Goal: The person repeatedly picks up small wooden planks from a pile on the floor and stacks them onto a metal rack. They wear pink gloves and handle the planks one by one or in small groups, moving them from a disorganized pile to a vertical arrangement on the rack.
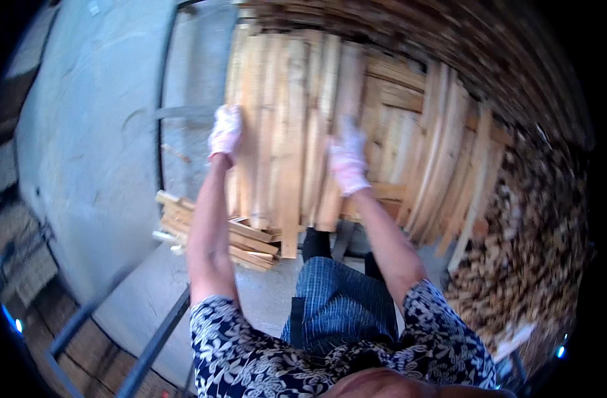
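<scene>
My left hand, in a white and pink glove, is at the left edge of a layer of long pale wooden planks. Its fingers point away from me and touch or nearly touch the outermost plank; their grip is not clear. Over the right part of this layer is my right hand, gloved the same way and smeared by motion. A greyish plank runs away from me beyond it, also blurred. Whether the right fingers close on that plank cannot be made out. The planks lie side by side, their near ends uneven.
Short wood pieces lie in a small pile at the near left. More planks rest on crosspieces to the right. Stacked wood rises along the right and far sides. A dark metal frame borders the left, beside grey concrete.
</scene>
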The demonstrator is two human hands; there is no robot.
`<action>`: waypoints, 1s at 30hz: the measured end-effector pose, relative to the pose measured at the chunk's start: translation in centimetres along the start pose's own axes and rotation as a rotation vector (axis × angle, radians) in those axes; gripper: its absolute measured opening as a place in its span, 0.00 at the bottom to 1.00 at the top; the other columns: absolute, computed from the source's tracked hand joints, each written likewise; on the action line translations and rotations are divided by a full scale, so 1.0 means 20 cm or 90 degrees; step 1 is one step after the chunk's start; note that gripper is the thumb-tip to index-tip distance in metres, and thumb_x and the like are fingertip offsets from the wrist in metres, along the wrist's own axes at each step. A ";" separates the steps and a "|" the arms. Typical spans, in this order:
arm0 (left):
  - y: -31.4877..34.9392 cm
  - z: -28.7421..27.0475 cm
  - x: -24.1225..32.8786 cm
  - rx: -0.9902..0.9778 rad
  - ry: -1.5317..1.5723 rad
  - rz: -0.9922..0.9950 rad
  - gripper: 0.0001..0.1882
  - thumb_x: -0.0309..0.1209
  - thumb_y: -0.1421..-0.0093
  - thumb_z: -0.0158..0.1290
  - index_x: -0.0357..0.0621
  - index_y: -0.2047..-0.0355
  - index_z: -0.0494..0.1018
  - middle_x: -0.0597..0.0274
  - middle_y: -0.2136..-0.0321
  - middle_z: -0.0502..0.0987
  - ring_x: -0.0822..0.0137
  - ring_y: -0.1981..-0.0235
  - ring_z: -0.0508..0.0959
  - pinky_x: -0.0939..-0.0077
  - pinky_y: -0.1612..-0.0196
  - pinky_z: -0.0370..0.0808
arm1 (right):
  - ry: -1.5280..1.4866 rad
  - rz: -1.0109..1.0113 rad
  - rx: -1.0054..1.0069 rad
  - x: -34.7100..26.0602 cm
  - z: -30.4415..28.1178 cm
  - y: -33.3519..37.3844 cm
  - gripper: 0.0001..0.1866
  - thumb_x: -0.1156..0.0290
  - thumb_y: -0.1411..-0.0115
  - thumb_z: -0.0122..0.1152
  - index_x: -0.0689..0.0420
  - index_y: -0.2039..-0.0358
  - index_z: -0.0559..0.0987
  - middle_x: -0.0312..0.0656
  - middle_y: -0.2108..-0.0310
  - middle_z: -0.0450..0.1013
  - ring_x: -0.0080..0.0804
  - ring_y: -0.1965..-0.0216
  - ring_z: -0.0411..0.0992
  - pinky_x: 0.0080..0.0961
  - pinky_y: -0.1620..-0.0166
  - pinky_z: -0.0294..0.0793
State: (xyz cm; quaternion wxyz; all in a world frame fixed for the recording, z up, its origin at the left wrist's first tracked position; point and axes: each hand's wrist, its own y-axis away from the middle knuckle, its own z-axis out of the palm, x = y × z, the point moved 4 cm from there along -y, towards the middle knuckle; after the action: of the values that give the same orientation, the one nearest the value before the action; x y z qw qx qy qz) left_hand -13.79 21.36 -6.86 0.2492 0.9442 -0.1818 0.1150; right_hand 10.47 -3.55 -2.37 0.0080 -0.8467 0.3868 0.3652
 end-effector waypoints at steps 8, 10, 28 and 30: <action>0.10 -0.20 0.28 0.243 -0.065 -0.053 0.36 0.47 0.34 0.50 0.38 0.32 0.57 0.38 0.41 0.71 0.41 0.39 0.70 0.53 0.36 0.65 | 0.160 -0.111 -0.178 0.01 -0.39 -0.07 0.33 0.55 0.37 0.58 0.48 0.33 0.64 0.62 0.42 0.67 0.61 0.41 0.67 0.49 0.39 0.68; 0.22 -0.30 0.56 0.424 0.067 0.159 0.34 0.43 0.36 0.53 0.39 0.34 0.62 0.42 0.44 0.73 0.43 0.42 0.72 0.55 0.37 0.67 | 0.334 -0.030 0.035 0.09 -0.80 -0.11 0.31 0.54 0.43 0.66 0.51 0.41 0.72 0.58 0.52 0.73 0.56 0.49 0.71 0.50 0.46 0.72; 0.93 0.72 2.13 -0.130 0.364 0.005 0.34 0.43 0.46 0.63 0.38 0.47 0.61 0.37 0.50 0.74 0.41 0.49 0.77 0.53 0.47 0.75 | -0.005 0.301 0.146 1.41 -1.48 0.16 0.44 0.45 0.38 0.61 0.59 0.33 0.55 0.65 0.44 0.70 0.62 0.44 0.71 0.45 0.43 0.69; 0.99 0.52 2.05 -0.132 0.270 -0.012 0.29 0.40 0.46 0.63 0.40 0.51 0.62 0.41 0.54 0.75 0.41 0.57 0.80 0.51 0.55 0.80 | 0.063 0.308 0.177 1.57 -1.51 0.21 0.44 0.46 0.38 0.61 0.61 0.33 0.54 0.64 0.39 0.65 0.61 0.39 0.66 0.43 0.39 0.68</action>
State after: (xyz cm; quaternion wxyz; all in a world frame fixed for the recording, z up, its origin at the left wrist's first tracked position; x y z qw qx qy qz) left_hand 16.85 -11.78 5.49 0.3784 0.8700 -0.1274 0.2894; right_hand 39.80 -35.76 1.34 0.0177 -0.7373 0.6240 0.2582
